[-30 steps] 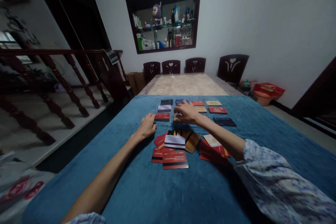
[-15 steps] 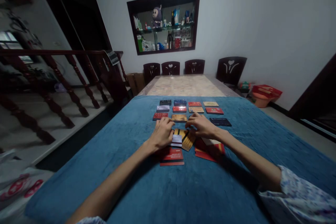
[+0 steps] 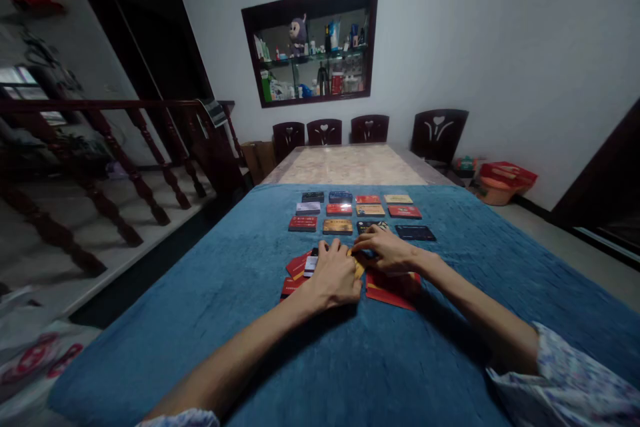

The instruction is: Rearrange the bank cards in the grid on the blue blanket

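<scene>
My left hand is over the loose cards on the blue cloth, its fingers bent and close to the right hand. Between the two hands, several gold cards show only in part. My right hand has its fingers curled and pinched at the far edge of the gold cards. Left of my left hand, a white card and red cards lie spread, partly covered by it. More red cards lie below my right wrist. My left thumb is hidden.
Beyond my hands, small card stacks stand in rows, among them a gold stack, a dark blue stack and a red stack. The blue cloth covers the near table. Chairs stand at the far end.
My left hand has moved right from the white card to the gold cards. Red cards at the left are now more exposed. The right hand stays near its place, and the gold cards are more covered.
</scene>
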Action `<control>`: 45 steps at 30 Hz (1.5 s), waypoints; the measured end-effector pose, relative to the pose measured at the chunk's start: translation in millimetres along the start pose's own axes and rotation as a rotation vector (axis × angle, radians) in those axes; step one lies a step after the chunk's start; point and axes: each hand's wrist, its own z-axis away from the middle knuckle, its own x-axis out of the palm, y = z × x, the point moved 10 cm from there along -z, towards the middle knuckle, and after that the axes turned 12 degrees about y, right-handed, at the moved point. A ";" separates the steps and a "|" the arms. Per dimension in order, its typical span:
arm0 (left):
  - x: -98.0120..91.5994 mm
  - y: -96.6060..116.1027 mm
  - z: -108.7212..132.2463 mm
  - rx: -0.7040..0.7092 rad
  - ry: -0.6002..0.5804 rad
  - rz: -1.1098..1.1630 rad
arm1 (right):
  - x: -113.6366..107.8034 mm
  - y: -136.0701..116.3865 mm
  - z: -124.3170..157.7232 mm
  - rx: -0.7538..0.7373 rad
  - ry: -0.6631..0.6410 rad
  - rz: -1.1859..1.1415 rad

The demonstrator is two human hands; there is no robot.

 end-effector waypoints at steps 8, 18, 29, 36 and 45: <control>-0.2 0.1 -4.4 -0.112 -0.033 -0.070 | 7.5 7.5 -1.6 0.002 0.041 -0.020; 3.5 -3.4 -6.1 -0.163 0.084 -0.057 | 4.7 4.8 -1.2 -0.034 0.060 -0.119; -12.2 -7.7 -11.9 -0.126 0.177 0.020 | -15.8 7.4 -0.6 -0.046 0.162 -0.180; -19.6 -21.9 -18.5 -0.148 0.092 0.047 | -13.0 22.6 -2.6 0.047 0.189 -0.183; -16.7 -36.4 -20.6 -0.195 0.105 0.060 | -10.2 31.5 -2.6 0.113 0.205 -0.174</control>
